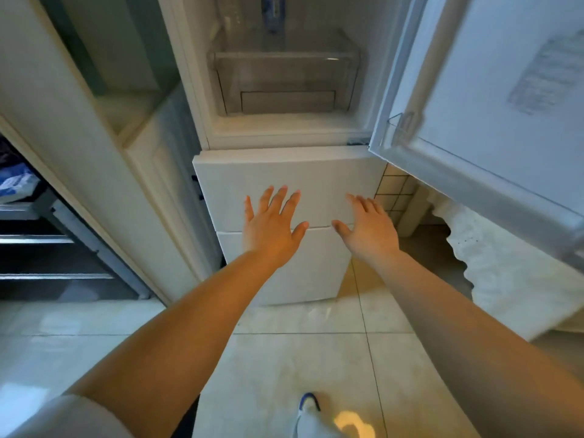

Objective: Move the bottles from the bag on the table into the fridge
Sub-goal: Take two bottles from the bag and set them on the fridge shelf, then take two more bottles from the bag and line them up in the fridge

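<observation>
**Q:** What were your hands doing at that moment?

**A:** Both were held out in front of the white three-door fridge (284, 191). My left hand (268, 224) had its fingers spread wide and my right hand (368, 227) was relaxed and flat; neither grip had hold of anything. They hovered level with the closed middle drawer front; whether they touched it I could not tell.

**Q:** And the bottles?

**A:** One clear bottle with a blue label (272, 14) stood on the shelf in the open upper compartment, above the clear plastic crisper drawer (284, 80). The bag and the surface it sat on were out of view.

**Q:** How would you do this step well?

**A:** I judged the next move was to turn back for another bottle, or shut the white upper door (493, 99), which stood swung out on my right. I would mind that door's lower corner when turning, and stand bottles upright, well back on the shelf.

**Q:** Any writing you could read?

**A:** A pale sticker (546, 74) on the door's inner face was too blurred, as was the bottle's label.
</observation>
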